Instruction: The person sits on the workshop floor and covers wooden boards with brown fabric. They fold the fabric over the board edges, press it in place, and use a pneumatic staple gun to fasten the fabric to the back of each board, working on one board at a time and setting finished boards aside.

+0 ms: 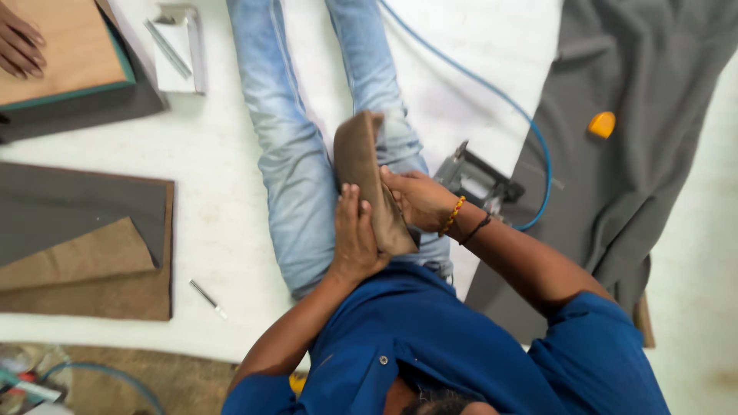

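The person is sitting on the white floor with legs stretched out and is holding a brown padded piece [360, 165] on edge over the right thigh. The left hand [355, 237] is pressing flat against one face of it, with the fingers pointing up. The right hand [419, 201], with an orange bead band and a dark thread at the wrist, is closing around the other face near the lower end. So both hands are clamping the piece between them, and neither is free. To do this well, I think the palms should be pushing evenly from both sides, so that the cover is lying tight and the piece is not tipping off the leg. A grey staple gun [478, 181] is lying just beside the right wrist, and its blue hose [492, 92] is curving away over the floor. As for packages, a small white open box [183, 61] with thin metal strips is lying at the top left. No label is showing on it. A small orange object [602, 124] is resting on the grey cloth [653, 169] at the right. Another person's hand [19, 44] is touching a wooden board [65, 46] in the top left corner.
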{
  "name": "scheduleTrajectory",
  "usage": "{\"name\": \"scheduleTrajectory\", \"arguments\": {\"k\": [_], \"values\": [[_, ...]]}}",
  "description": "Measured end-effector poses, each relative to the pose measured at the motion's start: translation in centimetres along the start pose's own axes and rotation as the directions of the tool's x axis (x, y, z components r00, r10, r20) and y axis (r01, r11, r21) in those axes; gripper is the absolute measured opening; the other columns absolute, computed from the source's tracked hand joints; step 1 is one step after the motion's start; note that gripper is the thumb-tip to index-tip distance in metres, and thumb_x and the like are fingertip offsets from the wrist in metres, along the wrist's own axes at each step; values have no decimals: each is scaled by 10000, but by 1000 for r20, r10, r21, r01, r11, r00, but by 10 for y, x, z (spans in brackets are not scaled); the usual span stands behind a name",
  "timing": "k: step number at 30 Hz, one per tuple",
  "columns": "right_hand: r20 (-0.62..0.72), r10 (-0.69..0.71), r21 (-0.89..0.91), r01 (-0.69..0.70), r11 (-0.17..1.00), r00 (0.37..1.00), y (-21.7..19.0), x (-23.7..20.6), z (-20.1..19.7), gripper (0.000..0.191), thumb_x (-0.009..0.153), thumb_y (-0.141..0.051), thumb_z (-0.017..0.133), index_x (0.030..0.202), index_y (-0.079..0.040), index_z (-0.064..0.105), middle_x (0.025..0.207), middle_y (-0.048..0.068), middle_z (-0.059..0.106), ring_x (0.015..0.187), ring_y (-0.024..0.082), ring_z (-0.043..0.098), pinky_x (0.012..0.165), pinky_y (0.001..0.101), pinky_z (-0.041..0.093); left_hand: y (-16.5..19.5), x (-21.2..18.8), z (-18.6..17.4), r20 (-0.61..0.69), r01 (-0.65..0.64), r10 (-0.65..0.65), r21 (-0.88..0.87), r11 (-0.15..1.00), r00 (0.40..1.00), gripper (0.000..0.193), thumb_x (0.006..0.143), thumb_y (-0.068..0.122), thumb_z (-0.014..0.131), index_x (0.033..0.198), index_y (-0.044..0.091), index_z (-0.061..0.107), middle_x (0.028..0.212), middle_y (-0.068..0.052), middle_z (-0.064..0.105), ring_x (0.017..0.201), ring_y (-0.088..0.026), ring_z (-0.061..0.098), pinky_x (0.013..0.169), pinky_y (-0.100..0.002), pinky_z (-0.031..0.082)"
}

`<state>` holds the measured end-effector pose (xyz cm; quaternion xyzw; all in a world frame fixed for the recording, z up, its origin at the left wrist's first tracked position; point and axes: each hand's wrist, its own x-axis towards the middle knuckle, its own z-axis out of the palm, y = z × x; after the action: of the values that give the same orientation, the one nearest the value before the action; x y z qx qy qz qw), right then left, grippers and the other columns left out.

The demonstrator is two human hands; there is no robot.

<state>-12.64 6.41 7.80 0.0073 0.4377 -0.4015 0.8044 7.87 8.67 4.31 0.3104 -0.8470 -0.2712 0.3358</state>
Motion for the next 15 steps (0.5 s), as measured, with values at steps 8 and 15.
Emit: {"name": "scheduleTrajectory", "arguments": {"k": [8,15], "values": [[-34,226,-177,-228,957,974,-23,16,-21,448,1031,-370,435,1267,-33,612,1122,80,748,970,178,740,878,369,589,-9,10,5,-28,-37,37,-5,999,999,951,714,228,776,1491,-23,287,1588,-359,271,1485,-570,327,1219,-655,289],[127,-15,-279,50,959,992,25,53,-58,225,1180,-202,593,1147,21,591,923,14,517,820,148,534,674,330,430,-3,30,-30,55,246,-242,-337,909,969,1111,581,399,856,1447,2,286,1535,-362,243,1464,-544,293,1181,-597,316]]}}
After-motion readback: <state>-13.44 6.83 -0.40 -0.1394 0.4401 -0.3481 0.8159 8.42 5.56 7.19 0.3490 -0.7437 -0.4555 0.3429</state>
